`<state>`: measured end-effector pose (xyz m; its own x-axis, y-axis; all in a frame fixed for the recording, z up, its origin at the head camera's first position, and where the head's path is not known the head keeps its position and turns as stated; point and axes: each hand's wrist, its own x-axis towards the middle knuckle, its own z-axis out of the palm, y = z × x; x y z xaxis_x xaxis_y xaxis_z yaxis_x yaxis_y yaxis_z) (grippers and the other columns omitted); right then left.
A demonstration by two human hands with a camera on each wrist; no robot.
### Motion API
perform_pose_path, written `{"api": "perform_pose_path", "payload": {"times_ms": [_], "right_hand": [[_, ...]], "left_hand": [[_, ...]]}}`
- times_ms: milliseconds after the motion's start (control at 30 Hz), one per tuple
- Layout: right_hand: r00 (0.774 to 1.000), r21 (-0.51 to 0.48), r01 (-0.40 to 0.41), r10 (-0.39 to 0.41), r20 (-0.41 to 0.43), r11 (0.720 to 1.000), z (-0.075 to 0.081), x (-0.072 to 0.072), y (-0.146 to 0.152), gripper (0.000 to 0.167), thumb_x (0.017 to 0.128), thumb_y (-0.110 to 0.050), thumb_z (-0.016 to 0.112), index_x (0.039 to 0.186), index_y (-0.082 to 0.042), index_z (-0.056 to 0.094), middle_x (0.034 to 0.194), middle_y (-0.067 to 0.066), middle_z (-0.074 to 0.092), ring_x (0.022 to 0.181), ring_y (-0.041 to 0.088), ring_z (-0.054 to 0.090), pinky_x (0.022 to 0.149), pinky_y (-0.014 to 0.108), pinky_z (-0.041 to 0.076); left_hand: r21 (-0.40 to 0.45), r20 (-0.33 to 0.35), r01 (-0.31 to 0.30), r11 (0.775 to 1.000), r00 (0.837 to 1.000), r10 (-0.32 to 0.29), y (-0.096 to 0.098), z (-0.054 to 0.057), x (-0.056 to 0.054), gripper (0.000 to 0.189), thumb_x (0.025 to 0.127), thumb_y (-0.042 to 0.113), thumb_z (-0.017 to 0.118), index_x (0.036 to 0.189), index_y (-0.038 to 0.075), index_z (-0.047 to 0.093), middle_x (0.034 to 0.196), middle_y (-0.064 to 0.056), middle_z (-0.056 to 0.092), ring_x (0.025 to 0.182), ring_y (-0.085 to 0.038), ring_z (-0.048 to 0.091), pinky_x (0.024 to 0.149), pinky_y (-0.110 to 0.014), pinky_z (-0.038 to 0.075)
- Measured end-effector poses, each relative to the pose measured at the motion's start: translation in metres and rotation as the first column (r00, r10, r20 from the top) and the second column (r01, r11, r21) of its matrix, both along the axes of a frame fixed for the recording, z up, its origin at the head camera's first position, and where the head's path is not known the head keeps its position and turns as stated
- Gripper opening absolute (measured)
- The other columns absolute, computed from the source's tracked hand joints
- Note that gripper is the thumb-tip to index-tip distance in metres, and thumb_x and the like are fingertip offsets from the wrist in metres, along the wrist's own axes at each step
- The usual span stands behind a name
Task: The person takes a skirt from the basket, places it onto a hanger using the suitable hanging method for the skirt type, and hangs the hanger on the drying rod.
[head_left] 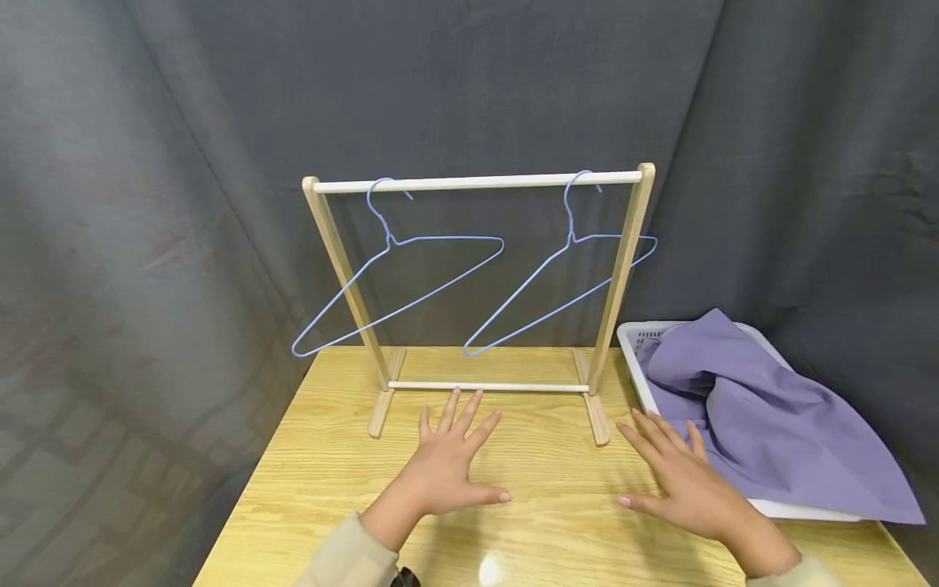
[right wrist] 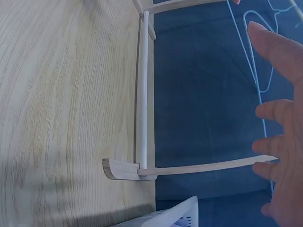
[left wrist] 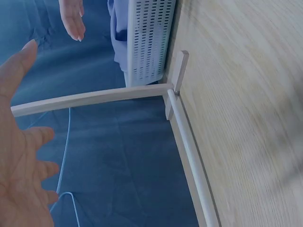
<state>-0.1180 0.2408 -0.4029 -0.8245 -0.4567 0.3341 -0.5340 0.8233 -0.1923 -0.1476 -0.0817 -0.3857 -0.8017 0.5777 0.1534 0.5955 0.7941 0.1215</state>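
Observation:
My left hand (head_left: 443, 469) hovers over the table in front of the rack's lower bar, fingers spread, holding nothing. To the right, my right hand (head_left: 685, 485) is held out with its fingers extended, near the left side of a white basket (head_left: 637, 371); it too holds nothing. A purple cloth (head_left: 778, 416) lies bunched in the basket and drapes over its front right rim. Behind the hands stands a small wooden rack (head_left: 616, 285) with a white top rail (head_left: 477, 183). Two blue wire hangers hang from it, a left hanger (head_left: 399, 310) and a right hanger (head_left: 517, 289), both bare.
The rack's feet (head_left: 381, 399) stand on the light wood table (head_left: 308, 489) towards its back edge. A dark grey curtain (head_left: 477, 90) hangs close behind the rack and along both sides. The basket sits at the table's right edge.

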Motion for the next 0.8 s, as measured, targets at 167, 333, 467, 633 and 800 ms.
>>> {"api": "perform_pose_path", "payload": {"times_ms": [167, 333, 467, 633, 800], "right_hand": [[1.000, -0.004, 0.004, -0.004, -0.002, 1.000, -0.002, -0.001, 0.004, 0.077, 0.071, -0.048, 0.063, 0.130, -0.007, 0.036, 0.131, 0.020, 0.031, 0.126, 0.030, 0.014, 0.095, 0.054, -0.010], [1.000, -0.023, 0.015, -0.015, 0.000, 1.000, -0.004, -0.002, 0.008, 0.078, 0.070, -0.047, 0.064, 0.131, -0.010, 0.034, 0.129, 0.022, 0.032, 0.126, 0.028, 0.012, 0.095, 0.054, -0.010], [1.000, -0.032, 0.020, -0.021, -0.021, 0.999, -0.006, -0.002, 0.011, 0.076, 0.069, -0.047, 0.065, 0.128, -0.007, 0.038, 0.128, 0.023, 0.033, 0.124, 0.029, 0.016, 0.094, 0.055, -0.008], [0.999, -0.036, 0.029, -0.030, -0.030, 0.999, -0.008, -0.003, 0.015, 0.076, 0.069, -0.048, 0.064, 0.128, -0.007, 0.038, 0.128, 0.022, 0.033, 0.123, 0.028, 0.019, 0.094, 0.056, -0.005], [0.998, -0.050, 0.058, -0.057, 0.026, 0.997, -0.010, -0.002, 0.021, 0.076, 0.069, -0.045, 0.066, 0.130, -0.010, 0.035, 0.127, 0.023, 0.032, 0.120, 0.034, 0.021, 0.092, 0.058, -0.006]], "left_hand": [[0.006, 0.011, 0.003, 1.000, 1.000, -0.003, 0.004, -0.001, -0.002, 0.091, 0.065, 0.075, 0.043, 0.137, 0.024, 0.021, 0.143, -0.004, -0.004, 0.126, -0.030, -0.013, 0.089, -0.065, 0.001], [0.016, 0.017, 0.013, 1.000, 1.000, -0.014, 0.009, -0.002, -0.005, 0.092, 0.066, 0.074, 0.043, 0.138, 0.023, 0.019, 0.143, -0.006, -0.003, 0.126, -0.031, -0.011, 0.088, -0.065, 0.001], [0.016, 0.017, 0.021, 1.000, 1.000, -0.021, 0.012, -0.003, -0.007, 0.092, 0.066, 0.074, 0.042, 0.138, 0.024, 0.016, 0.143, -0.008, -0.002, 0.126, -0.033, -0.009, 0.088, -0.065, 0.002], [0.030, 0.029, 0.032, 0.999, 0.999, -0.033, 0.017, -0.006, -0.009, 0.092, 0.066, 0.073, 0.043, 0.139, 0.025, 0.015, 0.143, -0.006, -0.005, 0.126, -0.033, -0.008, 0.088, -0.066, 0.003], [0.033, 0.032, 0.032, 0.999, 0.999, -0.033, 0.021, -0.009, -0.010, 0.091, 0.067, 0.074, 0.041, 0.139, 0.025, 0.014, 0.143, -0.005, -0.006, 0.126, -0.032, -0.010, 0.088, -0.065, 0.004]]}}
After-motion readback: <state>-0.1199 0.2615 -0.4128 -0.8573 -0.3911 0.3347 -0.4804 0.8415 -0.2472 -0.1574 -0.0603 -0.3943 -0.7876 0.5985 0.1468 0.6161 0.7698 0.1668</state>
